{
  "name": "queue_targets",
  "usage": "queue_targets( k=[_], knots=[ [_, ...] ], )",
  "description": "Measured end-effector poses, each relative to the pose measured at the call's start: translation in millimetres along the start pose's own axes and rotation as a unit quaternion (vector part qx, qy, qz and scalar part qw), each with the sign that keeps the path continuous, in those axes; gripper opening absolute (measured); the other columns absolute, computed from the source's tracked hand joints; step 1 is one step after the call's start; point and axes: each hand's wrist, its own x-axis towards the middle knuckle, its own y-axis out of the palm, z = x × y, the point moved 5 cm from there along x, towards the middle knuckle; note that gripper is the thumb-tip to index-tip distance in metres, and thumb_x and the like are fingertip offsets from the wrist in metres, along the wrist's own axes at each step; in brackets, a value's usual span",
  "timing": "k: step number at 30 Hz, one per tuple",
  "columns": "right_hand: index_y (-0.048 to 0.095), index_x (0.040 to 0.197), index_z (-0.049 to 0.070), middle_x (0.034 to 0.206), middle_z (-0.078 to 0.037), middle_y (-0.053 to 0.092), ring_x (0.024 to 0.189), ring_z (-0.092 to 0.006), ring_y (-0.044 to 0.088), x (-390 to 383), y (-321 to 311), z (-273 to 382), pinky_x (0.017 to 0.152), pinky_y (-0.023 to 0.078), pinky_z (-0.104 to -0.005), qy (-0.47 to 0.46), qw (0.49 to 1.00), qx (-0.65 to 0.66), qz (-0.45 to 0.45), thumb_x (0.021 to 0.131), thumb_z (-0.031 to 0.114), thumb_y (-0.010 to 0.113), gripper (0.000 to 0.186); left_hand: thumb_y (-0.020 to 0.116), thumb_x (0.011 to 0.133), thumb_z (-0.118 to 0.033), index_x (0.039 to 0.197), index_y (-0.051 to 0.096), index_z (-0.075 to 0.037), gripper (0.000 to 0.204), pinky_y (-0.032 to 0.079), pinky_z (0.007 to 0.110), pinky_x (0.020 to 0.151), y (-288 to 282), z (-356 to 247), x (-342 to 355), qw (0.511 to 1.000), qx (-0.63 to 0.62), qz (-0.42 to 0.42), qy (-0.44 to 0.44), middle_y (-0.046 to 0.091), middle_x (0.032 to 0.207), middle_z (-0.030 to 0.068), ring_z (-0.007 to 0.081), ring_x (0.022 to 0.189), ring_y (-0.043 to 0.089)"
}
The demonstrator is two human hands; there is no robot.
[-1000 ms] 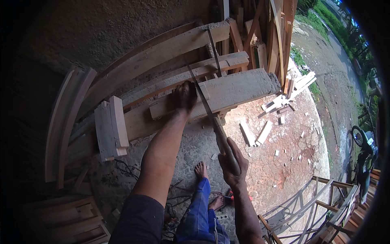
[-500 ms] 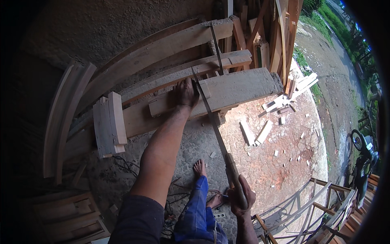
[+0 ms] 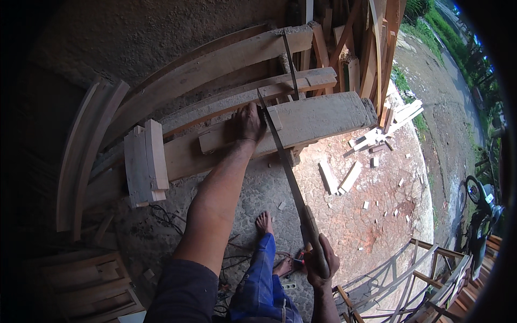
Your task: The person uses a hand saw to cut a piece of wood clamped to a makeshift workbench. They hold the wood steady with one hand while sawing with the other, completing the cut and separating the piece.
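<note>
On stout timber [image 3: 328, 114], left hand [image 3: 251, 123] clasps a board [image 3: 215, 139] while right hand [image 3: 323, 262] grips a saw [image 3: 290, 168].

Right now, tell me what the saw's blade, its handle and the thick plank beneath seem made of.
Saw blade: probably steel, dark and dull, being thin, straight and tapering.
Handle: likely wood, brownish and chunky; finish unclear.
Thick plank: wood, apparently unfinished, with a rough, pale, matte face.

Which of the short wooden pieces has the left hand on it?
The short board lying on the thick beam, crossed by the saw blade. The short pieces stacked farther left lie untouched.
</note>
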Motion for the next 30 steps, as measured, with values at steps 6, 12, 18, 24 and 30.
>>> queue_targets(
  k=[6, 12, 18, 24, 30],
  knots=[
    [0.055, 0.134, 0.003, 0.109, -0.018, 0.071, 0.089, -0.022, 0.071, 24, 11, 11, 0.077, 0.056, -0.0361, -0.037, 0.999, -0.029, -0.012, 0.085, 0.017, 0.075, 0.054, 0.055, 0.09, -0.022, 0.09, 0.057, -0.006, 0.016, 0.045, 0.051, 0.081, 3, -3, -2, 0.999, 0.007, -0.026, 0.036, 0.066, 0.089, 0.0151, 0.035, 0.092, 0.061],
    [0.055, 0.136, 0.007, 0.108, -0.016, 0.071, 0.092, -0.0205, 0.071, 104, 55, 17, 0.077, 0.055, -0.0321, 0.028, 0.997, 0.073, 0.01, 0.085, 0.011, 0.074, 0.055, 0.054, 0.09, -0.024, 0.09, 0.057, -0.007, 0.018, 0.044, 0.051, 0.08, -1, -4, 0, 0.999, 0.019, 0.025, 0.014, 0.066, 0.09, 0.0152, 0.0356, 0.092, 0.062],
    [0.058, 0.127, -0.002, 0.105, -0.019, 0.071, 0.089, -0.0252, 0.072, -50, -20, 3, 0.075, 0.057, -0.0364, 0.021, 0.999, -0.049, 0.009, 0.081, 0.02, 0.08, 0.055, 0.053, 0.09, -0.026, 0.088, 0.057, -0.009, 0.018, 0.044, 0.051, 0.081, 8, 11, -1, 1.0, 0.013, -0.005, 0.007, 0.066, 0.089, 0.0148, 0.0354, 0.093, 0.061],
    [0.053, 0.138, 0.009, 0.115, -0.018, 0.069, 0.094, -0.0269, 0.073, 125, 67, 16, 0.076, 0.056, -0.0347, -0.03, 0.997, 0.066, -0.008, 0.083, 0.01, 0.074, 0.059, 0.056, 0.087, -0.021, 0.092, 0.058, -0.006, 0.015, 0.044, 0.05, 0.084, 10, -7, 4, 0.999, 0.021, 0.047, 0.01, 0.067, 0.092, 0.0163, 0.0364, 0.096, 0.062],
    [0.055, 0.131, -0.002, 0.107, -0.022, 0.07, 0.093, -0.0322, 0.073, -29, -1, -11, 0.077, 0.057, -0.0391, -0.027, 0.999, -0.032, 0.007, 0.079, 0.012, 0.077, 0.059, 0.056, 0.086, -0.019, 0.096, 0.056, -0.007, 0.016, 0.044, 0.052, 0.085, 2, 7, 1, 1.0, 0.016, 0.018, -0.012, 0.066, 0.092, 0.0173, 0.0384, 0.096, 0.062]
  ],
)
